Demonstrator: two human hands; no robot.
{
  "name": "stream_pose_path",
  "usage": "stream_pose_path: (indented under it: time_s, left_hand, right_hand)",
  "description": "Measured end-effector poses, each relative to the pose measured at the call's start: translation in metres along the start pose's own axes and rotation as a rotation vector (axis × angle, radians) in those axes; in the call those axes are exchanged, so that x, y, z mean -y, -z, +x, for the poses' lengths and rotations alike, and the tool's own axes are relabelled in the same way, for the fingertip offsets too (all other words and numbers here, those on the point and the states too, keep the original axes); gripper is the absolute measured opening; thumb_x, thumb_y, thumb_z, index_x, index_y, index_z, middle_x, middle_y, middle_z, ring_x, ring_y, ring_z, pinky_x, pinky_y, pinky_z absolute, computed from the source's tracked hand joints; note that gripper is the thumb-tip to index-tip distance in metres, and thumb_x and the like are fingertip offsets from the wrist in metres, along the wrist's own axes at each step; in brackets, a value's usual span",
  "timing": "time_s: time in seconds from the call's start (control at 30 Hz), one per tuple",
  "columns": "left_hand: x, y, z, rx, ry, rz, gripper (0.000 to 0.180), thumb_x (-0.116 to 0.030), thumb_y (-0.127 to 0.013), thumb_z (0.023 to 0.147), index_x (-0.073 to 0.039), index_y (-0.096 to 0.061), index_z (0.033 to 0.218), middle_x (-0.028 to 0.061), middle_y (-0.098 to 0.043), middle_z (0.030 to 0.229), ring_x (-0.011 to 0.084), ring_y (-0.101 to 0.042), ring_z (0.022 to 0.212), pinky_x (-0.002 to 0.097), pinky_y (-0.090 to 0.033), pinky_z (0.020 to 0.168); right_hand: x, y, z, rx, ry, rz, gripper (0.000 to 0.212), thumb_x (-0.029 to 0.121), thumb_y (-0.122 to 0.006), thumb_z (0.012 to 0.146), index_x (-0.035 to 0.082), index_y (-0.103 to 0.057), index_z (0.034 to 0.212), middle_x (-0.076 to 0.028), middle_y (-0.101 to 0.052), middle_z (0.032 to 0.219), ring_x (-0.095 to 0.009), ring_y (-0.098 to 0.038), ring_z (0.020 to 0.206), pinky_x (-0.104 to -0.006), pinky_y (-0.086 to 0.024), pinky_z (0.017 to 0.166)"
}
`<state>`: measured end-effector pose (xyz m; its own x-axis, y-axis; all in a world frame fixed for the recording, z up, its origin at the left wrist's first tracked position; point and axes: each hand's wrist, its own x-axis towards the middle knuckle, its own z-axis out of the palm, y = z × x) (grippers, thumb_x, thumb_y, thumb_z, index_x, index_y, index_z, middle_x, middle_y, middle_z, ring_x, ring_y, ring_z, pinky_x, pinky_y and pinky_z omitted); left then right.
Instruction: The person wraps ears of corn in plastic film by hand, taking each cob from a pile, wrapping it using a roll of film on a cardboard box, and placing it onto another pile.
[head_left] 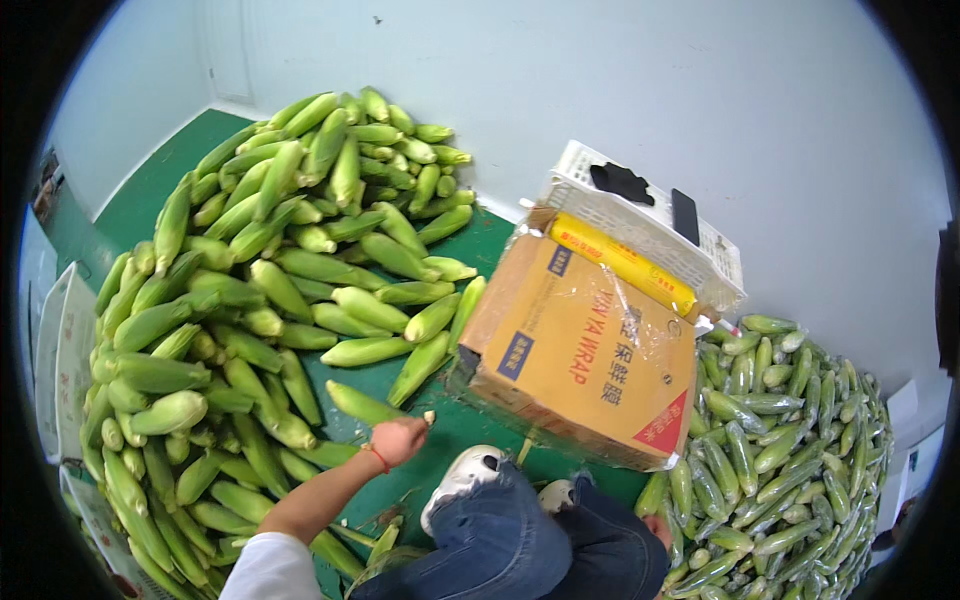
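My left hand [398, 440], with a red band at the wrist, is closed around the stalk end of a green ear of corn [358, 403]. The ear's husk tip points up and left, low over the green floor. A large heap of unwrapped corn in husks [250, 290] lies to the left and beyond this hand. Beside my right knee, my right hand [658, 530] shows only in part, next to the pile of film-wrapped corn [770, 450]. My leg hides most of it, so I cannot make out its fingers or any hold.
A cardboard box [590, 340] stands ahead, with a yellow roll of wrap [620, 262] on top. Behind it is a white plastic basket [720, 250] bearing a black cloth [622, 183] and a phone [685, 216]. White crates [62, 340] edge the left; a pale wall rises behind.
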<state>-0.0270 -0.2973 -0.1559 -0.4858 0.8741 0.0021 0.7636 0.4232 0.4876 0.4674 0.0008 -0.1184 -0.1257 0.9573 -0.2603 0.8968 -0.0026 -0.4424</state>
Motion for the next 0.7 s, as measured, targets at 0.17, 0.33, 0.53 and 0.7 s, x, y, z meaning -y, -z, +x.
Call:
stream_pose_path:
  time_s: [0.17,0.33,0.53,0.7]
  left_hand:
    - [-0.042,0.066,0.138,-0.351,0.178,-0.661,0.047,-0.036,-0.058,0.092,-0.001,-0.054,0.123,0.0213,-0.064,0.114,0.0329,-0.063,0.104,0.0368,-0.05,0.088]
    - [-0.038,0.061,0.255,0.042,0.267,-1.024,0.08,-0.041,-0.068,0.086,0.009,-0.035,0.138,0.0224,-0.054,0.129,0.0258,-0.055,0.117,0.035,-0.043,0.099]
    - [-0.04,0.092,0.232,0.135,0.431,-1.164,0.048,-0.018,-0.058,0.095,0.004,-0.041,0.134,0.0127,-0.061,0.116,0.0165,-0.062,0.099,0.0308,-0.052,0.085]
    - [-0.027,0.105,0.17,0.066,0.452,-1.267,0.046,-0.012,-0.055,0.095,0.004,-0.04,0.135,0.0116,-0.057,0.122,0.0164,-0.057,0.108,0.0323,-0.048,0.092]
  right_hand:
    - [0.129,0.036,0.086,-0.433,0.345,0.308,0.045,0.02,-0.053,0.096,-0.005,-0.045,0.133,-0.022,-0.049,0.134,-0.034,-0.042,0.129,-0.0406,-0.028,0.11]
    - [0.163,0.029,0.16,-0.26,0.02,0.383,0.08,0.056,-0.061,0.086,-0.005,-0.043,0.135,-0.028,-0.052,0.13,-0.037,-0.051,0.121,-0.0396,-0.039,0.103]
    - [0.184,0.027,0.113,-0.234,-0.015,0.17,0.082,0.057,-0.065,0.081,-0.001,-0.044,0.136,-0.026,-0.056,0.126,-0.039,-0.055,0.117,-0.0426,-0.042,0.098]
    - [0.178,0.017,0.071,-0.173,0.044,0.202,0.085,0.053,-0.066,0.081,-0.001,-0.038,0.14,-0.025,-0.049,0.135,-0.039,-0.05,0.123,-0.0433,-0.04,0.101]
